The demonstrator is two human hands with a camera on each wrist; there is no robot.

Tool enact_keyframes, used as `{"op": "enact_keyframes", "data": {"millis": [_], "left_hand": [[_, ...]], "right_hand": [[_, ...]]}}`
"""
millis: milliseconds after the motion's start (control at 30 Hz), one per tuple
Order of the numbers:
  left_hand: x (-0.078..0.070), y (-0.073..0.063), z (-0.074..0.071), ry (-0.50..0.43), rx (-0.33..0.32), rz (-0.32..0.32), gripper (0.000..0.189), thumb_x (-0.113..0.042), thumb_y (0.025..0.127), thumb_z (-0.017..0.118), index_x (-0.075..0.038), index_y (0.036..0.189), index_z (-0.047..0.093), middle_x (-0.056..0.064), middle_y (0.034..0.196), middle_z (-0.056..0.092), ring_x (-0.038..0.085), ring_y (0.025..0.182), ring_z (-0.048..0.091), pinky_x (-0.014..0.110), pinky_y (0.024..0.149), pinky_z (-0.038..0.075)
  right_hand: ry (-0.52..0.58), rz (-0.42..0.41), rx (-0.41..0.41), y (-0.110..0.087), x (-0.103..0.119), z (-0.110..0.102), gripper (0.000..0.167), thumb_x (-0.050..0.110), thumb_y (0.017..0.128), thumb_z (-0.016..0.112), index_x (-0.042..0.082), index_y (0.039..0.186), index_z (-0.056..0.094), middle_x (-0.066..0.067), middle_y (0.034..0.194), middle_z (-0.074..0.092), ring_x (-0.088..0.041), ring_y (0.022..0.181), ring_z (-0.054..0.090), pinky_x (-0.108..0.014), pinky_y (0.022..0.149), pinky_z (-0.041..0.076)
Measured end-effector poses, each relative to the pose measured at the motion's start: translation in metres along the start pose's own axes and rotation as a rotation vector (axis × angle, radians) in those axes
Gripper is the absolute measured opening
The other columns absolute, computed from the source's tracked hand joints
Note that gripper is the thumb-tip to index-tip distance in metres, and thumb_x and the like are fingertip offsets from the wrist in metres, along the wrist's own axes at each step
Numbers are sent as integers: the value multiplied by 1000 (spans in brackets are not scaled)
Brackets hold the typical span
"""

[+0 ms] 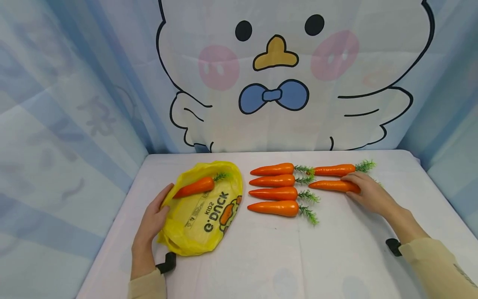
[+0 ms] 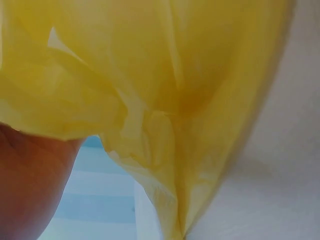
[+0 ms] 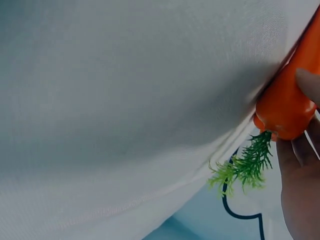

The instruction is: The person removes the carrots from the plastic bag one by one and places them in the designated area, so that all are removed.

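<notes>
At the left of the table, my left hand (image 1: 154,216) grips the near-left rim of a yellow plastic bag (image 1: 194,245) printed with a duck, its fingers partly hidden by the plastic. Inside the bag's open mouth lies one toy carrot (image 1: 196,187) with a green top. In the left wrist view the yellow plastic (image 2: 200,65) fills most of the picture. Over on the right, my right hand (image 1: 373,195) pinches a toy carrot (image 1: 330,185) by its thick end, thumb on one side and fingers on the other. The right wrist view shows that carrot's green top (image 3: 247,167) pointing away from the hand.
Several toy carrots lie in a column mid-table, the nearest carrot (image 1: 276,208) level with the bag. Another carrot (image 1: 334,170) lies just behind the held one. A white cloth covers the table (image 1: 261,265); a printed curtain (image 1: 276,128) stands behind it.
</notes>
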State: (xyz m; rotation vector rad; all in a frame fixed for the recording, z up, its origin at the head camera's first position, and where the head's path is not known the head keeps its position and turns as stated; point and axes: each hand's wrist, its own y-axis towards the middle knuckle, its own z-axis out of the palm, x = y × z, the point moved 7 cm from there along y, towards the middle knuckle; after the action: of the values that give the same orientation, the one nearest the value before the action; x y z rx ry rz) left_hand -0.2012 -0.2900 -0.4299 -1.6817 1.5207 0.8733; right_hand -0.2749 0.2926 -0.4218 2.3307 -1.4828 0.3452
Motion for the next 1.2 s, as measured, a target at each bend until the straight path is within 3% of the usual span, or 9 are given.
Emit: {"op": "enact_keyframes", "data": {"millis": [500, 967, 1200], "left_hand": [[-2, -1, 1, 5, 2, -40, 64, 0, 99, 35, -14, 161, 28, 9, 165, 26, 31, 151, 19, 53, 121, 16], [0, -2, 0, -1, 7, -51, 65, -1, 98, 35, -15, 161, 28, 9, 165, 26, 31, 151, 19, 53, 121, 15], [1, 0, 0, -2, -4, -43, 65, 0, 97, 35, -13, 161, 28, 10, 165, 26, 32, 151, 19, 55, 120, 16]], "right_hand": [[-37, -36, -44, 4, 0, 1, 43, -6, 81, 77, -6, 122, 63, -29, 127, 55, -52, 118, 47, -71, 97, 38], [24, 40, 27, 5, 2, -2, 51, 0, 84, 77, -6, 131, 58, -32, 138, 46, -55, 125, 39, -73, 101, 32], [33, 11, -29, 10, 17, -11, 49, 2, 84, 78, -5, 129, 59, -30, 135, 50, -52, 124, 41, -72, 100, 35]]}}
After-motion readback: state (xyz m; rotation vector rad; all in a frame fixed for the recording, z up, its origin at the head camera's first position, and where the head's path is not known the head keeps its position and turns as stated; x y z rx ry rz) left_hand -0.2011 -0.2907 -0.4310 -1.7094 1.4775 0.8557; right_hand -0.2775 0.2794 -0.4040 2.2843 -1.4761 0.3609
